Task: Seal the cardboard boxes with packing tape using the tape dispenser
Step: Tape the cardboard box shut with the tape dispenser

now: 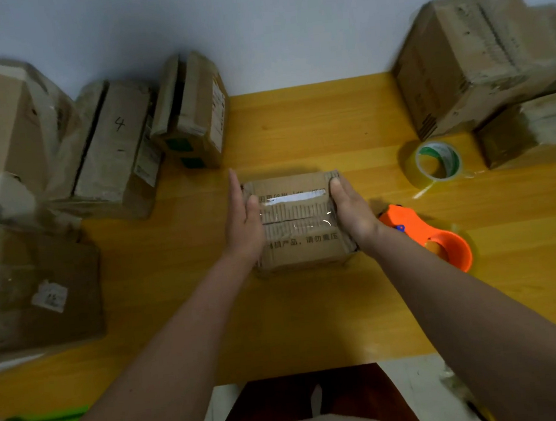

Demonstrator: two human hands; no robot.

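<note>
A small cardboard box [299,221] lies in the middle of the yellow wooden table [313,129], with clear tape shining across its top seam. My left hand [244,218] presses flat against the box's left side, fingers straight and together. My right hand [353,208] presses against its right side, fingertips curled over the top far corner. The box is held between both palms. An orange tape dispenser [428,235] lies on the table just right of my right wrist, with nothing holding it.
A loose roll of clear tape [437,164] stands at the right. Stacked cardboard boxes [479,58] fill the back right corner. More boxes [114,148] crowd the left side, one [39,287] near the front left edge. A wall runs behind the table.
</note>
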